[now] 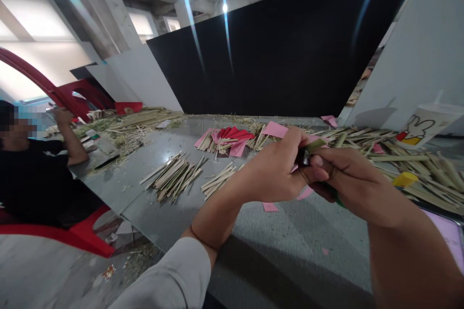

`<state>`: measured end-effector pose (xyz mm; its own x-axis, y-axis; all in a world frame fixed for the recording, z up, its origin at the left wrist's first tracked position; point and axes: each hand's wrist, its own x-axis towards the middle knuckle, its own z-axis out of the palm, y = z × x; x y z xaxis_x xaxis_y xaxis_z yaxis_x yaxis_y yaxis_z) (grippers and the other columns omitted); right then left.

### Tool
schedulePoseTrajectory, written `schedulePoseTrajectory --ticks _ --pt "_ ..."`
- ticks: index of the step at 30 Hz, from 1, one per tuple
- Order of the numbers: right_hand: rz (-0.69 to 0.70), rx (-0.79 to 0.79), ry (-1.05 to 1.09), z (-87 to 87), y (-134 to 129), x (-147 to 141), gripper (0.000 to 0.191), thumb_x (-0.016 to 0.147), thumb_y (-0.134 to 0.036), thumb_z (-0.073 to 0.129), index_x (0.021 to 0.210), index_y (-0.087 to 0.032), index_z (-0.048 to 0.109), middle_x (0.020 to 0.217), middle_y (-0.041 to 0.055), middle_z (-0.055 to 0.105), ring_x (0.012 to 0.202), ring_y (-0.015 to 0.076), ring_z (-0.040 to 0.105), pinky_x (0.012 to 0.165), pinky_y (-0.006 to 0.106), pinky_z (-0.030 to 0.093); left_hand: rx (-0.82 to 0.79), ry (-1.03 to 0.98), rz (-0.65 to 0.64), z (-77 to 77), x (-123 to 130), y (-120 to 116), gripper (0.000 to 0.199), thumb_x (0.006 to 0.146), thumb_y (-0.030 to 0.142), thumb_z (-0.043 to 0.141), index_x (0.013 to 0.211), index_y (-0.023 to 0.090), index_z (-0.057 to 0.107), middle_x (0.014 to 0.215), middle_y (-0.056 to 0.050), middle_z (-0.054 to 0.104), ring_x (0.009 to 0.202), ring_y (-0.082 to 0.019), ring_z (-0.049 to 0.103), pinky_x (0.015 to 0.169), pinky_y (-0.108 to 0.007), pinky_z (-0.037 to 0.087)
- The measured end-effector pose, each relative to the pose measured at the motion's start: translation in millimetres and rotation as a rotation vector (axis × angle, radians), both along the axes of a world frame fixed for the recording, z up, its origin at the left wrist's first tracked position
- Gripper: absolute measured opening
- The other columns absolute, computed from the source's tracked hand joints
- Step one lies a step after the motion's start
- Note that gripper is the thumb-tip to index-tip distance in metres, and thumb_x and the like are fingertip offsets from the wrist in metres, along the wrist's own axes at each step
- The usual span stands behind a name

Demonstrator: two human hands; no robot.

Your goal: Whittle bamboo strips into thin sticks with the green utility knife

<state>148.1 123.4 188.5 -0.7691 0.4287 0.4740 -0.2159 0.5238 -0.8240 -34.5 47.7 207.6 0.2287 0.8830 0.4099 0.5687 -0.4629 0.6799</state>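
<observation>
Both hands meet over the right half of the grey table (290, 241). My left hand (277, 169) is closed round a small dark tool (303, 156) with a shiny metal part. My right hand (357, 178) is closed beside it, thumb near the metal part. A short green strip (315, 145) sticks up between the hands; which hand grips it is unclear. Something green shows under my right fingers, mostly hidden. Left of my hands lie a bundle of thin sticks (174, 176), a smaller bundle (219, 181), and red and pink paper pieces (235, 134) with sticks.
A person in a black top (32, 174) sits at the left by a red chair (72, 236). A rabbit-print cup (424, 125), a yellow object (405, 179), more strips (431, 166) and a pink-screened device (444, 231) are at the right. A black panel (268, 58) stands behind.
</observation>
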Motion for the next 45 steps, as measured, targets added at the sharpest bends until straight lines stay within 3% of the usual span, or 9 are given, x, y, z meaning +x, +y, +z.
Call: schedulePoseTrajectory --ticks 15,29,35,40,45 --pt "-0.011 -0.022 -0.04 -3.5 1.9 4.5 0.058 0.115 -0.055 0.053 0.07 -0.019 0.051 0.061 -0.0007 0.049 0.051 0.0097 0.043 0.043 0.023 0.038 0.003 0.036 0.013 0.1 -0.4 0.8 0.058 0.098 0.068 0.067 0.125 0.022 0.046 0.117 -0.011 0.071 0.107 -0.026 0.07 0.088 -0.038 0.054" --pt "-0.001 0.006 -0.062 -3.3 5.0 5.0 0.056 0.114 -0.054 0.053 0.07 -0.02 0.052 0.063 -0.0012 0.047 0.052 0.0104 0.043 0.044 0.023 0.039 -0.024 0.055 0.003 -0.7 -0.7 0.8 0.053 0.1 0.062 0.068 0.127 0.023 0.043 0.126 -0.011 0.07 0.113 -0.025 0.069 0.088 -0.038 0.054" --pt "0.018 -0.004 -0.101 -0.6 3.5 5.8 0.055 0.115 -0.053 0.052 0.071 -0.021 0.051 0.062 -0.0021 0.046 0.05 0.0099 0.04 0.042 0.022 0.037 -0.024 0.07 0.041 1.4 -1.9 0.1 0.055 0.094 0.063 0.074 0.118 0.024 0.044 0.11 -0.006 0.068 0.098 -0.023 0.066 0.079 -0.037 0.049" --pt "0.038 0.078 -0.068 2.3 3.0 5.5 0.053 0.117 -0.046 0.048 0.071 -0.02 0.051 0.06 -0.0025 0.047 0.05 0.0095 0.042 0.044 0.021 0.039 -0.047 0.043 -0.01 1.8 -2.0 -0.9 0.052 0.097 0.062 0.071 0.119 0.025 0.044 0.12 -0.008 0.069 0.108 -0.025 0.068 0.085 -0.038 0.05" --pt "0.04 0.075 -0.071 1.4 3.4 5.3 0.053 0.117 -0.045 0.047 0.07 -0.021 0.051 0.06 -0.0024 0.046 0.05 0.0097 0.041 0.043 0.022 0.038 -0.063 0.057 -0.008 2.8 -1.4 -1.3 0.052 0.097 0.063 0.07 0.118 0.024 0.043 0.116 -0.008 0.069 0.105 -0.025 0.068 0.084 -0.037 0.05"
